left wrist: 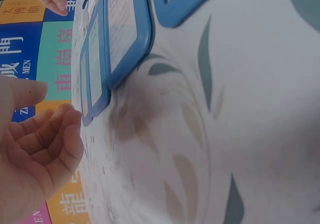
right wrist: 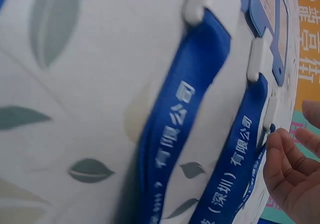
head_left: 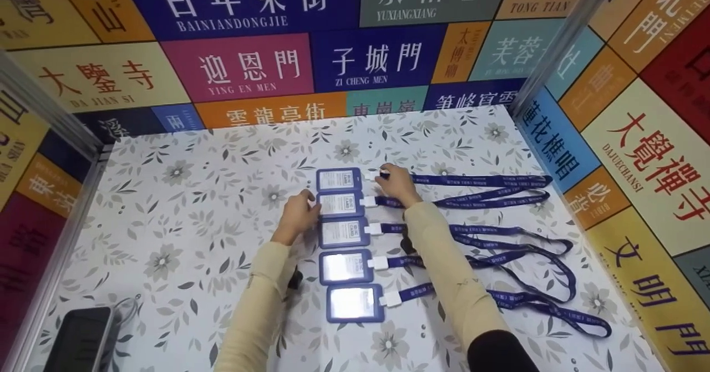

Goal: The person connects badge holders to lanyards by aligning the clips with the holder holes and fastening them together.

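Observation:
Several blue badge holders with white cards lie in a column on the table, the topmost badge holder [head_left: 339, 180] farthest back. A white clip joins each to a dark blue lanyard [head_left: 482, 181] stretching right. My left hand [head_left: 298, 215] is just left of the upper badge holders. In the left wrist view its fingers [left wrist: 65, 134] are loosely bent, with the thumb apart and nothing held. Beside the topmost white clip [right wrist: 271, 113], my right hand [head_left: 398, 183] has its fingertips at the lanyard's end. Its thumb stands apart from the fingers, without a visible pinch.
A dark phone-like device [head_left: 80, 339] lies at the table's front left, with a pale cable [head_left: 128, 311] beside it. Panels with colourful signs [head_left: 244, 64] rise behind the table and along both sides. The floral tabletop [head_left: 222, 194] extends to the left of the badge holders.

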`<state>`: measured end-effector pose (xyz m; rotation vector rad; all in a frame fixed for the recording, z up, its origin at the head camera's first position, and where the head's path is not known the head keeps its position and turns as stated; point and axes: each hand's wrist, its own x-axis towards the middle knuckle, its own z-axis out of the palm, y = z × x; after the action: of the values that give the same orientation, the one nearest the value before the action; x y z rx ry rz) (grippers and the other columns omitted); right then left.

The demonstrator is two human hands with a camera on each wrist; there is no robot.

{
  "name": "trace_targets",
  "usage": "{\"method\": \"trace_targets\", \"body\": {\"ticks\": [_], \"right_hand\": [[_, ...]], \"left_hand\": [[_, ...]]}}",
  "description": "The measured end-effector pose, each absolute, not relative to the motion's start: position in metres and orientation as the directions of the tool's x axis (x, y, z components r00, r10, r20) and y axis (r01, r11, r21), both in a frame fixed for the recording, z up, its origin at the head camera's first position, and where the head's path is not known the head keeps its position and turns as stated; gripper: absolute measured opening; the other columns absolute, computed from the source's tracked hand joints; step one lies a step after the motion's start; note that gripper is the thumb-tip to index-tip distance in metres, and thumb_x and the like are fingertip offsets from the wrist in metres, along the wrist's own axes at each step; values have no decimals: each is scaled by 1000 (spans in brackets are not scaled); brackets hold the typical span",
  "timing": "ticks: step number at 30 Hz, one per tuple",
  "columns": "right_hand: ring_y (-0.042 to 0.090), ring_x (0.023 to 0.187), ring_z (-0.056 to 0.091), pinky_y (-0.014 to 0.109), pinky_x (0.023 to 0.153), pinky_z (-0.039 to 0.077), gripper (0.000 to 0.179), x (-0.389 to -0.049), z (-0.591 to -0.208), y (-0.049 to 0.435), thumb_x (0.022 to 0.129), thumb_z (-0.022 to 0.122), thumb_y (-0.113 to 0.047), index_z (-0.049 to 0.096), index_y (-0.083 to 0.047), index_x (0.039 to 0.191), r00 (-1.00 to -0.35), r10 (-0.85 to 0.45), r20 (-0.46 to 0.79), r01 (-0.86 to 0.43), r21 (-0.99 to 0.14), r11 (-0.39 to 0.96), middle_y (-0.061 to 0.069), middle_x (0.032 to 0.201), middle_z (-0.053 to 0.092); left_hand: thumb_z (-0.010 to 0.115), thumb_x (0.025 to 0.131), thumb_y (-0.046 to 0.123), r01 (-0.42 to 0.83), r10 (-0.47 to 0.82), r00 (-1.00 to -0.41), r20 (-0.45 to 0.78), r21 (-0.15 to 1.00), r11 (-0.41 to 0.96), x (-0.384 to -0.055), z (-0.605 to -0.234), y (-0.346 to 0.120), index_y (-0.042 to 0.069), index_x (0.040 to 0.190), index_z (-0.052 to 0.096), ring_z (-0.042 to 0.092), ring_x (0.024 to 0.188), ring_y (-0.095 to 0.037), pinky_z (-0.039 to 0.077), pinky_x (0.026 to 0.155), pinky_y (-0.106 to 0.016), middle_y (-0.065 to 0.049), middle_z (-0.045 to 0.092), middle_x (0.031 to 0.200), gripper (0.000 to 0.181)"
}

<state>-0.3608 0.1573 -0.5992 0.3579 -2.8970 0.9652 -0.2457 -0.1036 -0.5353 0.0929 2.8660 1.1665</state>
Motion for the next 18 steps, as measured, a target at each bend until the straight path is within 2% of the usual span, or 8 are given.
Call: {"method": "trace_targets", "body": {"ticks": [3,5,8,9,11,14,16,18], "right_hand": [[33,96,57,37,82,43,47,-403,-652,173,83,59,-41,60,-2,108,-969,-202,140,-246,-551,798,16,105,62],[34,101,55,40,86,42,49,-421,-673,178,83,59,-43,61,-2,110,-973,-204,105,-228,-542,809,16,108,62],[33,101,55,42,88,41,48,-429,-685,179,82,59,-42,62,-3,109,-981,-180,78,-193,-529,826,14,107,63],[32,97,56,40,85,42,49,-429,-689,179,81,59,-47,64,-4,105,-978,-170,121,-209,-524,826,13,102,64],[33,96,57,41,85,42,47,-411,-660,170,81,61,-45,65,-4,103,-988,-137,69,-153,-536,831,13,100,64],[32,94,58,40,84,43,41,-370,-596,151,81,64,-37,66,-1,100,-998,-56,-18,-37,-561,827,15,99,65],[33,95,58,31,76,46,37,-339,-545,134,82,65,-28,65,3,102,-996,-8,-93,46,-558,829,18,100,64],[31,89,59,29,70,46,32,-328,-531,126,82,66,-24,65,4,98,-997,20,-71,56,-551,833,17,95,64]], "left_hand": [[57,84,11,55,77,-997,-1,695,717,-245,-535,-106,-5,96,55,52,49,-17,44,45,-29,-8,56,62,20],[58,83,10,68,75,-997,19,690,721,-244,-534,-109,-5,95,55,51,49,-17,43,46,-30,-7,55,61,20],[58,81,8,86,76,-996,45,693,716,-244,-534,-112,-5,94,55,50,48,-17,44,46,-31,-7,54,59,19],[59,81,8,93,79,-995,53,694,714,-244,-534,-113,-6,94,55,50,48,-18,44,47,-32,-8,54,59,19],[59,81,8,105,86,-994,63,694,712,-244,-535,-114,-6,94,55,50,48,-18,45,48,-33,-8,55,59,19],[59,81,9,110,92,-994,63,689,716,-245,-534,-115,-6,95,56,52,51,-19,46,52,-34,-9,56,61,20],[59,81,9,115,95,-993,67,679,725,-246,-533,-115,-6,95,56,53,53,-21,46,53,-35,-10,57,61,20],[58,82,9,98,88,-995,48,668,738,-248,-530,-114,-5,96,56,53,54,-21,46,53,-34,-10,57,63,20]]}}
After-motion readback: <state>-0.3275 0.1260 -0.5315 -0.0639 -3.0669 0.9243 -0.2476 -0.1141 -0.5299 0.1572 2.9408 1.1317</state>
